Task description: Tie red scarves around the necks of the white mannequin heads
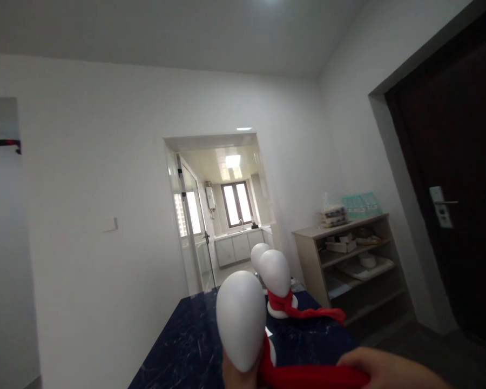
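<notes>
A white faceless mannequin head (pixel 241 319) stands nearest me on the dark blue marbled table (pixel 186 346). A red scarf (pixel 308 375) runs from its neck to the right. My right hand (pixel 389 367) grips that scarf at the bottom edge of the view. A small part of my left hand (pixel 231 376) shows just under the near head, touching it, with the fingers hidden. Behind stands a second white head (pixel 274 273) wearing another red scarf (pixel 303 310) whose end trails right. A third white head (pixel 257 254) peeks out behind the second.
A beige open shelf unit (pixel 348 265) with boxes and packets stands by the right wall. A dark door (pixel 457 205) with a handle is at far right. Straight ahead, a doorway (pixel 222 216) opens into a bright kitchen. White walls surround the table.
</notes>
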